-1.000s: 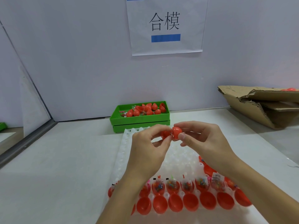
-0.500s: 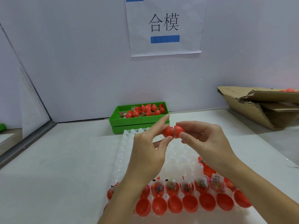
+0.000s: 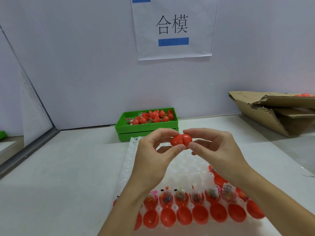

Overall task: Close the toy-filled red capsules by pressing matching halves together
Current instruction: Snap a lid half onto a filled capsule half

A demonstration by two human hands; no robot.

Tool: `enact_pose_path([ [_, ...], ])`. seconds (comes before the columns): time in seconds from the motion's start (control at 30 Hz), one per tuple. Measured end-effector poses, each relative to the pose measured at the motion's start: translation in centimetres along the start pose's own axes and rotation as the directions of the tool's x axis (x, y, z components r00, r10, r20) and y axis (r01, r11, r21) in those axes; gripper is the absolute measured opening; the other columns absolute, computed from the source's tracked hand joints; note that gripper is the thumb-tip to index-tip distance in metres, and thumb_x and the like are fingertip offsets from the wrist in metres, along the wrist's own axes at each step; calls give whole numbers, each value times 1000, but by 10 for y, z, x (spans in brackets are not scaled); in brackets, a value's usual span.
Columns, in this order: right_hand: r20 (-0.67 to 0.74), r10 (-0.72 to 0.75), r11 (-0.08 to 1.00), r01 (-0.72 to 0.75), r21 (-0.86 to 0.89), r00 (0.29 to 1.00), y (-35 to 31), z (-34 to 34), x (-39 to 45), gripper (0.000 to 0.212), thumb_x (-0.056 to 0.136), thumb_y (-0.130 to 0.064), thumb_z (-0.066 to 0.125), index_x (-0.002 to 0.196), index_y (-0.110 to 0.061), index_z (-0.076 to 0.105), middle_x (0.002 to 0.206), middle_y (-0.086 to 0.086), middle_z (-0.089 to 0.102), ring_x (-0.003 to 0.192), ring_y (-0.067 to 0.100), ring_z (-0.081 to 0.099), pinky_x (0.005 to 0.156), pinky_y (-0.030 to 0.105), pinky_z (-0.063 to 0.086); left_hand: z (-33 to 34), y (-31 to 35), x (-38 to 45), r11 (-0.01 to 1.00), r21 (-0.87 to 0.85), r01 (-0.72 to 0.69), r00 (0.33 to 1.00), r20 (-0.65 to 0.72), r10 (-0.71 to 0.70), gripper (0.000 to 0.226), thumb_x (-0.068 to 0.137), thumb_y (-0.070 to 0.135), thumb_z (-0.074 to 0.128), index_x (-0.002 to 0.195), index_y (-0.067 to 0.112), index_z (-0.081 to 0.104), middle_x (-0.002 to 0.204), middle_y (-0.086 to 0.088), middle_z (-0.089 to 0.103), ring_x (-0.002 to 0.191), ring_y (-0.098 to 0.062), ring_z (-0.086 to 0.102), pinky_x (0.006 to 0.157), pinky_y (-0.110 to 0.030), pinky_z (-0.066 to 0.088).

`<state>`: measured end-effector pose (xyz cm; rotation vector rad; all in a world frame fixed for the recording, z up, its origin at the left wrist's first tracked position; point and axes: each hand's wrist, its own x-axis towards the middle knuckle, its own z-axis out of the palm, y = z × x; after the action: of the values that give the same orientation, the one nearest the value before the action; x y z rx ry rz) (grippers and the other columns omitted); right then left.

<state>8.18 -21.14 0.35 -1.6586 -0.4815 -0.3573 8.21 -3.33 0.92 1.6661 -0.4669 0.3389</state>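
Here, above the white tray (image 3: pixel 129 160): a red capsule (image 3: pixel 181 140), halves joined, pinched at one end by the left hand (image 3: pixel 154 156) and at the other by the right hand (image 3: pixel 214 149), fingers and thumbs curled round it. On the tray's near edge, six toy-filled halves (image 3: pixel 180 197) in a row, seven empty halves (image 3: pixel 184 217) in front. Behind the tray, a green bin (image 3: pixel 146 127) heaped with red halves. Compared with half a second ago: left forefinger curled down onto the capsule, no longer raised.
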Motion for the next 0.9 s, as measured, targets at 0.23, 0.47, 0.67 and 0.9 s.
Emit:
enact_pose_path([
  [0.23, -33, 17, 1000, -17, 9, 999, -1, 2, 0, 27, 87, -6, 72, 104, -27, 74, 99, -10, 77, 84, 14, 74, 70, 23, 58, -1, 1, -1, 1000, -13, 16, 999, 33, -15, 31, 79, 9, 81, 100, 28, 69, 95, 12, 75, 90, -7, 71, 76, -13, 54],
  [0.47, 21, 33, 999, -33, 8, 999, -3, 1, -1, 29, 84, -6, 75, 106, -26, 74, 99, -8, 78, 87, 15, 74, 71, 22, 57, 1, -1, -1, 999, 44, 3, 1000, -23, -2, 34, 74, 14, 83, 102, 28, 70, 93, 12, 75, 91, -7, 71, 79, -17, 56],
  [0.67, -27, 11, 1000, -11, -9, 1000, -2, 3, 0, 35, 83, 2, 75, 99, -29, 74, 92, -10, 78, 80, 12, 74, 68, 18, 56, 3, -4, -1, 998, 62, -14, 1000, -12, 15, 34, 76, 6, 82, 105, 23, 75, 94, 10, 75, 91, -7, 71, 77, -16, 56],
  [0.9, -95, 16, 1000, -16, -5, 995, 1, 5, 1, 33, 84, 0, 74, 95, -31, 74, 87, -8, 78, 76, 13, 73, 70, 19, 57, 3, -5, -1, 997, 61, -38, 999, 15, 37, 38, 76, 6, 82, 111, 20, 75, 97, 7, 76, 92, -9, 72, 79, -20, 58],
])
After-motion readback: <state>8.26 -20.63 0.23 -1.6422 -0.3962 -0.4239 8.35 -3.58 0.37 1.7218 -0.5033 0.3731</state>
